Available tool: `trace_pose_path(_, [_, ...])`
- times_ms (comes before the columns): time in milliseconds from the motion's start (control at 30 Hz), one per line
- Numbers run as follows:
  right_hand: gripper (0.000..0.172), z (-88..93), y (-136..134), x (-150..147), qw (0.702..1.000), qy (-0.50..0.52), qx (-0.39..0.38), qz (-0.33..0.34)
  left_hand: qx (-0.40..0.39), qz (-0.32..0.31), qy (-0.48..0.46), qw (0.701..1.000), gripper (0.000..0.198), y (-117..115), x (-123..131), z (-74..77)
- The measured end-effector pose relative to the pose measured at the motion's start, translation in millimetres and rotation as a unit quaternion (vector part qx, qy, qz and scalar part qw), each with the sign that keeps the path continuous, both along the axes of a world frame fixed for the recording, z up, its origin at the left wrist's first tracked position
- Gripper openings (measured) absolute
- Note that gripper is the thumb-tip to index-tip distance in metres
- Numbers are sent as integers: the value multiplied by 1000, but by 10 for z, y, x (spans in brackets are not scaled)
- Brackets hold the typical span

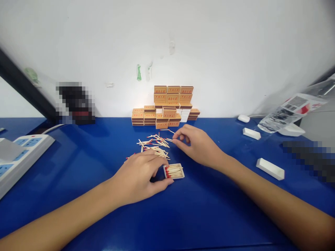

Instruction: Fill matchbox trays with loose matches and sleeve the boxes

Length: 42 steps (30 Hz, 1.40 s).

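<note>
A small white matchbox tray point(182, 176) sits on the blue table, filled with red-tipped matchsticks lying side by side. My left hand point(141, 176) grips its left end between thumb and fingers. Just beyond the tray, my right hand point(195, 143) is closed in a pinch, with a matchstick point(169, 139) at the fingertips. A loose pile of matchsticks point(159, 141) spreads across the table between my hands and the boxes; my left hand covers part of it.
Stacked matchboxes point(167, 99) stand against the wall at the back. On the left is a power strip point(31, 146). White blocks point(270, 169), a white earbud case point(243, 119) and a tilted clear plastic bottle point(277, 116) are on the right.
</note>
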State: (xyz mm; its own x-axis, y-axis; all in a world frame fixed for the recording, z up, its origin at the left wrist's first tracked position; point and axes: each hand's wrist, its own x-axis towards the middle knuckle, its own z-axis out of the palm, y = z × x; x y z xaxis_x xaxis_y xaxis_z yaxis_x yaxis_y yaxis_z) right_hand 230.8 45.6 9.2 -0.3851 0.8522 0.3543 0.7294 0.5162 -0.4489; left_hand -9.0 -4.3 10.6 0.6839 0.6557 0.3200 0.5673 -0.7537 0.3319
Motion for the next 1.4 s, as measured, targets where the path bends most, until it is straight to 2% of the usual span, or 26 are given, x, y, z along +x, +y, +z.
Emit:
trace_pose_path(133, [10,-162,255,-24,999,-31,-10,-6,-8,-9,1,1000,27,-6,3,-3])
trace_pose_path(267, [11,-150,263,-11,998,-57,-28,19,5,-12,1,1000,26,8,-9,-12])
trace_pose_path(400, [14,4,135,114,996,-58,-56,31,15,-7,2,1000,24,18,-17,-16])
trace_pose_path(500, [17,170,-50,191,993,-32,-86,68,24,4,2,1000,23,21,-13,-13])
trace_pose_path(600, [19,280,-282,151,981,-53,-140,121,21,10,5,1000,23,29,-7,-9])
trace_pose_path(667, [19,287,-408,64,973,-90,-156,142,15,9,5,1000,22,34,-5,-7])
trace_pose_path(800, [18,225,-494,-72,971,-121,-133,157,8,0,-1,1000,18,41,-10,-11])
trace_pose_path(967, [9,244,-407,34,981,-116,-96,123,9,-2,-7,1000,22,36,-20,-29])
trace_pose_path(1200, [15,244,-387,94,974,-126,-130,133,10,-1,-1,1000,22,34,-20,-17])
trace_pose_path(1400, [17,200,-396,71,975,-123,-114,143,0,-3,2,1000,23,32,-27,-23])
